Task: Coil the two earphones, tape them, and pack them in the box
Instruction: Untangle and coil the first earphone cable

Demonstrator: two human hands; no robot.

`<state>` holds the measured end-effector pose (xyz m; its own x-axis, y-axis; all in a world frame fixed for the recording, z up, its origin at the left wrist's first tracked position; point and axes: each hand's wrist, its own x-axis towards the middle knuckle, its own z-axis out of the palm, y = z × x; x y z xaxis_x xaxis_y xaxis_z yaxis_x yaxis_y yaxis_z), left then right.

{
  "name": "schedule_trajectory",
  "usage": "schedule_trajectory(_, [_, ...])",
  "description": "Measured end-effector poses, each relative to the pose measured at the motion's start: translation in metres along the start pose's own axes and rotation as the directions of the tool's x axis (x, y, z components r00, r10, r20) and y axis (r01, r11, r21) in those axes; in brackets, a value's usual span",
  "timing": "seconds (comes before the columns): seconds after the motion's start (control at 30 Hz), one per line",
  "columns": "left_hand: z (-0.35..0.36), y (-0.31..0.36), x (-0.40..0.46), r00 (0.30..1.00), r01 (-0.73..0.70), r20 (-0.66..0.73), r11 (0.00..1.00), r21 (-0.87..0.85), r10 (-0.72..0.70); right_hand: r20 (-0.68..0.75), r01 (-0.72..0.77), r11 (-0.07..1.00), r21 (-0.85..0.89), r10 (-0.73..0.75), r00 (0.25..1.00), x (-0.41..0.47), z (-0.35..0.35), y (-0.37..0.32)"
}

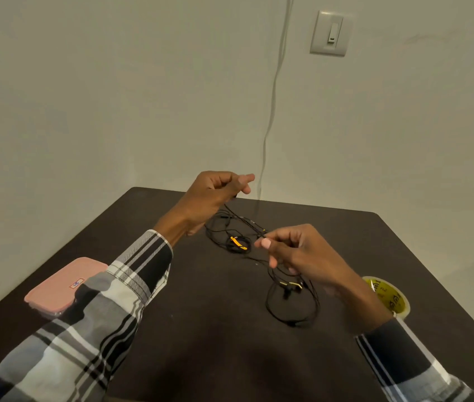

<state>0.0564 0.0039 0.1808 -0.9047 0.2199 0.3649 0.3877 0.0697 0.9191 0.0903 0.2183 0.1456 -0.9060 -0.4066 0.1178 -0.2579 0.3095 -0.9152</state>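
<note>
— What were the hands doing?

— The left hand (215, 188), raised at the far side, pinched a thin black earphone cable (246, 220) in curled fingers. The right hand (293, 248) pinched the same cable nearer, so it ran taut between them.

— And the rest?

— A coiled black earphone with a yellow band (238, 243) lay on the dark brown table (201, 329) between the hands. The pink rectangular box (61, 285) sat closed at the near left, the yellow tape roll (389, 297) at the right.
</note>
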Motion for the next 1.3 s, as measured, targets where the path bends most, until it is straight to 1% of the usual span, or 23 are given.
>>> schedule_trajectory(0.07, [-0.003,-0.005,0.0,0.999,0.015,0.037,0.995,0.098,-0.019,-0.022,0.044,0.996,-0.073,-0.046,0.999,-0.005,-0.008,-0.01])
schedule_trajectory(0.13, [-0.004,-0.011,0.0,0.995,0.029,0.088,0.988,0.152,-0.042,-0.048,0.098,0.98,-0.17,-0.108,0.993,-0.007,-0.016,-0.02])
schedule_trajectory(0.2, [-0.004,-0.014,-0.001,0.99,0.041,0.129,0.985,0.169,-0.063,-0.075,0.145,0.956,-0.256,-0.17,0.983,-0.008,-0.025,-0.029])
schedule_trajectory(0.27, [-0.001,-0.014,-0.003,0.985,0.068,0.147,0.985,0.157,-0.092,-0.113,0.172,0.938,-0.3,-0.214,0.97,-0.006,-0.034,-0.036])
schedule_trajectory(0.4, [0.001,-0.013,-0.005,0.967,0.113,0.21,0.98,0.163,-0.147,-0.187,0.2,0.922,-0.331,-0.272,0.944,0.004,-0.046,-0.046])
schedule_trajectory(0.5, [0.001,-0.013,-0.008,0.927,0.157,0.322,0.977,0.142,-0.195,-0.188,0.233,0.923,-0.307,-0.299,0.936,0.014,-0.048,-0.053])
schedule_trajectory(0.57, [0.002,-0.011,-0.011,0.899,0.176,0.39,0.98,0.094,-0.199,-0.194,0.242,0.933,-0.267,-0.298,0.935,0.022,-0.047,-0.054])
schedule_trajectory(0.63, [0.004,-0.007,-0.015,0.893,0.204,0.411,0.979,-0.013,-0.181,-0.213,0.248,0.943,-0.22,-0.295,0.932,0.031,-0.047,-0.053])
schedule_trajectory(0.77, [0.013,0.002,-0.023,0.91,0.227,0.403,0.931,-0.285,-0.099,-0.251,0.232,0.967,-0.108,-0.252,0.934,0.047,-0.039,-0.042])
schedule_trajectory(0.87, [0.023,0.006,-0.025,0.926,0.185,0.378,0.901,-0.392,-0.026,-0.236,0.183,0.983,0.005,-0.176,0.956,0.054,-0.029,-0.026])
schedule_trajectory(0.97, [0.025,0.007,-0.021,0.961,0.12,0.277,0.869,-0.479,0.021,-0.195,0.128,0.99,0.066,-0.113,0.974,0.05,-0.012,-0.012])
schedule_trajectory(1.07, [0.019,0.004,-0.013,0.992,0.057,0.128,0.856,-0.515,0.011,-0.169,0.068,0.996,0.064,-0.056,0.984,0.039,0.005,0.003])
schedule_trajectory(1.13, [0.014,0.001,-0.009,0.998,0.034,0.065,0.863,-0.505,-0.001,-0.135,0.051,0.998,0.036,-0.045,0.99,0.03,0.014,0.009])
schedule_trajectory(1.23, [0.007,-0.006,-0.005,0.999,0.041,0.038,0.903,-0.427,-0.028,-0.096,0.066,0.998,-0.011,-0.067,0.993,0.014,0.021,0.011])
schedule_trajectory(1.3, [0.003,-0.01,-0.004,0.998,0.058,0.036,0.927,-0.371,-0.048,-0.054,0.09,0.991,-0.097,-0.096,0.994,0.003,0.022,0.008])
